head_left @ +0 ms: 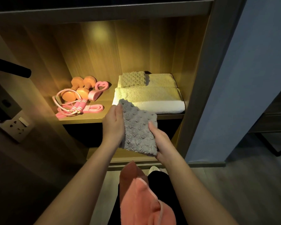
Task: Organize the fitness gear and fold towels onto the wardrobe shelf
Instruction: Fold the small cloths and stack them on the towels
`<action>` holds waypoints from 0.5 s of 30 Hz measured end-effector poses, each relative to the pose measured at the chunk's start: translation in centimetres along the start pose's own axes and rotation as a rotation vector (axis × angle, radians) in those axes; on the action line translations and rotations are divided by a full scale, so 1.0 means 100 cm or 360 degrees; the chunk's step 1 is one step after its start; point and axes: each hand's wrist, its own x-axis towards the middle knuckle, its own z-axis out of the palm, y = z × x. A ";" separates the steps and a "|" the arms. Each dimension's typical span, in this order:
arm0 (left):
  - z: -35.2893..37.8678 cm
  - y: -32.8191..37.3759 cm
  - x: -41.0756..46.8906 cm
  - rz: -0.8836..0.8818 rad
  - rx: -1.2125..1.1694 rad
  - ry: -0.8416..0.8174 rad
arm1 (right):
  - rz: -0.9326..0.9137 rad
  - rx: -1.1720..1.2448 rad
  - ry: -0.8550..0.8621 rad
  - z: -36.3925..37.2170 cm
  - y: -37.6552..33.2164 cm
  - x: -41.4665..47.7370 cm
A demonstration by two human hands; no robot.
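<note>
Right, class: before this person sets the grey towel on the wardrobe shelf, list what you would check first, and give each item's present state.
1. Grey towel folded: ok, a compact rectangle.
2. Two-handed grip: ok, left hand and right hand hold opposite edges.
3. Landing spot: ok, the white towel stack has free surface in front of the small dotted towel.
4. Gear out of the way: ok, dumbbells and jump rope lie at the left of the shelf.
5. Pink towel secure on the lap: cannot tell.
</note>
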 end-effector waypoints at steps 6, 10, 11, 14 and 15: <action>-0.007 -0.022 0.019 -0.0504 -0.0029 0.0323 | -0.0592 -0.0652 0.0860 -0.015 -0.019 0.025; -0.007 -0.033 0.030 -0.0403 0.0011 0.0095 | -0.0339 -0.0694 0.0513 -0.020 -0.017 0.045; -0.003 -0.032 0.030 -0.0373 0.0018 0.0051 | -0.0260 -0.0686 0.0438 -0.014 -0.012 0.050; 0.011 -0.029 0.029 -0.0259 0.0038 -0.0030 | 0.0059 -0.0665 0.0248 0.002 0.002 0.059; 0.015 -0.028 0.030 -0.0211 0.0024 -0.0056 | 0.0209 -0.0600 0.0182 0.005 0.005 0.062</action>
